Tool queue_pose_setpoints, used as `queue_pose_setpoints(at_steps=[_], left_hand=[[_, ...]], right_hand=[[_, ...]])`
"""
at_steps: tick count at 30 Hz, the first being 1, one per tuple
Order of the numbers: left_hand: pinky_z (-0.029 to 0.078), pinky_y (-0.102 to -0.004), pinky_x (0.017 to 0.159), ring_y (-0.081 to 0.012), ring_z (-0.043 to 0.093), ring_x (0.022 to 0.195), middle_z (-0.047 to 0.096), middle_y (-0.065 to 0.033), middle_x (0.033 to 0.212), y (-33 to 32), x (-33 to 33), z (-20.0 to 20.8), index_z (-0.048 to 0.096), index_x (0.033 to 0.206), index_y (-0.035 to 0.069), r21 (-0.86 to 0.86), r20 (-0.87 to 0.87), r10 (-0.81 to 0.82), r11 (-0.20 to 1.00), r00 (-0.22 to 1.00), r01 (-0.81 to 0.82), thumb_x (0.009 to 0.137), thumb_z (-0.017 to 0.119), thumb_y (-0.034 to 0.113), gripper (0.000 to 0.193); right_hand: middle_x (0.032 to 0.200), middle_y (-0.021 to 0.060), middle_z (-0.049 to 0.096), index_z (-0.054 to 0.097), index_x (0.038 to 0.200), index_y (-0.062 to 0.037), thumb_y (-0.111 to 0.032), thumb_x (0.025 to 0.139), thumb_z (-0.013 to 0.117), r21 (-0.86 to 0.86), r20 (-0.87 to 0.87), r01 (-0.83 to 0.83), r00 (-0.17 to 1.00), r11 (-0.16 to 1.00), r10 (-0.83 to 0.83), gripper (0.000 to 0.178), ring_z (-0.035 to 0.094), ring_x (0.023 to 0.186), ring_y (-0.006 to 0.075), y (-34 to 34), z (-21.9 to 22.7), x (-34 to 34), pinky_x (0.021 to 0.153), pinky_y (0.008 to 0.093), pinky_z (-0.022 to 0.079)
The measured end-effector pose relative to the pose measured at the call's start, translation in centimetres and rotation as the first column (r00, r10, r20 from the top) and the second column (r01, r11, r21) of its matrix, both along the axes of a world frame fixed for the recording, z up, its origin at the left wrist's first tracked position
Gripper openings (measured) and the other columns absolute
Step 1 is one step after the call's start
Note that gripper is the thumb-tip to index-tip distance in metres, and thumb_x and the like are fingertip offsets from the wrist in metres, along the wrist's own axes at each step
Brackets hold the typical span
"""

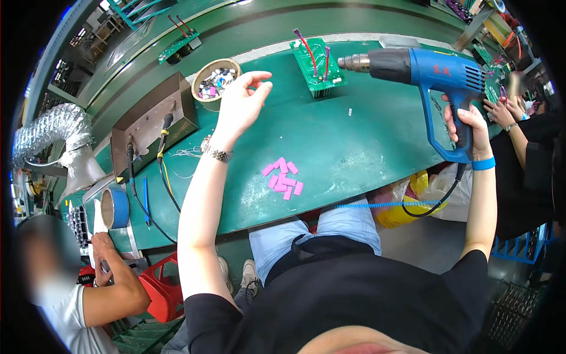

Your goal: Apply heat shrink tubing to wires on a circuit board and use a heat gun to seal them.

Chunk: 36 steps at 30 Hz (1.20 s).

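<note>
My right hand (476, 131) is wrapped round the handle of a blue and black heat gun (443, 69). The gun's metal nozzle points left, close to the right edge of a green circuit board (308, 69) with red and purple wires standing up from it. My left hand (243, 105) is raised over the bench, fingers partly curled and a gap between thumb and forefinger; I see nothing in it. Just left of it stands a round tub (198, 89) of small mixed parts. Several short pink sleeves (283, 179) lie in a loose pile on the green bench (345, 133) nearer me.
Left of the tub sits a brown metal tray (184, 109) with two corded soldering irons (163, 138) resting at it. A blue tape roll (119, 207) and a silver duct (59, 127) are further left. Another board (180, 47) lies beyond. Co-workers sit at left and right.
</note>
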<state>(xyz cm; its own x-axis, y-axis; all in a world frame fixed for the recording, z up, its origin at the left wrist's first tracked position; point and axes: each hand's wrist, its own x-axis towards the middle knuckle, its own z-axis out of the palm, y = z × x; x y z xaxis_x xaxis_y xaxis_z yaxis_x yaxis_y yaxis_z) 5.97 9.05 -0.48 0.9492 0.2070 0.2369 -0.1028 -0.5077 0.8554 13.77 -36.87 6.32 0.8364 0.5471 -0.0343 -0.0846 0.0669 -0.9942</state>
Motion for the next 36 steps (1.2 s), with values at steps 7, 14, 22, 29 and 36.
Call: queue_pose_setpoints(at_steps=[7,14,22,29,36], left_hand=[[0.047,-0.0214,0.06,-0.0047,0.055,0.061,0.061,0.0015,0.081,-1.6,0.8,1.4,0.065,0.112,0.006,0.017,-0.005,-0.01,1.0,1.0,0.01,0.088,0.064,0.018,0.027],[0.046,-0.0205,0.058,-0.0037,0.052,0.062,0.06,0.0015,0.081,-1.3,-1.5,1.1,0.065,0.112,0.004,-0.047,-0.035,0.008,0.999,0.999,-0.01,0.088,0.065,0.014,0.025],[0.045,-0.0189,0.058,-0.0021,0.05,0.064,0.059,0.0016,0.085,0.3,-4.4,1.1,0.064,0.111,0.001,-0.173,-0.099,0.025,0.984,0.995,-0.041,0.089,0.063,0.008,0.023],[0.045,-0.0188,0.058,-0.0019,0.05,0.064,0.058,0.002,0.083,-0.3,-4.8,0.7,0.064,0.111,0.001,-0.178,-0.092,-0.033,0.984,0.995,0.016,0.089,0.062,0.007,0.023],[0.046,-0.0211,0.059,-0.0031,0.052,0.066,0.061,0.0016,0.082,0.0,-5.1,1.4,0.065,0.111,0.003,-0.096,-0.036,-0.072,0.993,0.997,0.069,0.089,0.063,0.011,0.023]], right_hand=[[0.092,0.0097,0.066,0.055,0.117,0.0028,-0.019,0.091,0.06,0.209,-0.142,0.325,0.943,0.922,-0.301,0.034,0.062,0.072,0.0134,5.5,-4.1,6.4,0.061,0.0258,0.052],[0.08,0.0139,0.06,0.054,0.084,-0.0009,-0.012,0.085,0.057,0.536,-0.502,0.451,0.85,0.714,-0.16,0.011,0.059,0.065,0.021,12.8,-10.4,12.7,0.06,0.0314,0.053],[0.083,0.0123,0.062,0.055,0.092,-0.0005,-0.014,0.087,0.058,0.579,-0.404,0.49,0.867,0.652,-0.293,0.015,0.06,0.067,0.0188,10.2,-10.6,13.9,0.059,0.0295,0.053],[0.085,0.0148,0.066,0.062,0.09,-0.0014,-0.03,0.089,0.058,0.126,-0.194,0.643,0.763,0.756,-0.617,0.029,0.065,0.074,0.0243,7.9,-11.6,13.7,0.069,0.0349,0.055],[0.095,0.025,0.068,0.069,0.093,0.0012,-0.068,0.089,0.034,-0.653,0.748,0.731,0.664,-0.198,-0.018,0.078,0.067,0.091,0.0386,8.1,-6.9,10.1,0.078,0.0459,0.053]])
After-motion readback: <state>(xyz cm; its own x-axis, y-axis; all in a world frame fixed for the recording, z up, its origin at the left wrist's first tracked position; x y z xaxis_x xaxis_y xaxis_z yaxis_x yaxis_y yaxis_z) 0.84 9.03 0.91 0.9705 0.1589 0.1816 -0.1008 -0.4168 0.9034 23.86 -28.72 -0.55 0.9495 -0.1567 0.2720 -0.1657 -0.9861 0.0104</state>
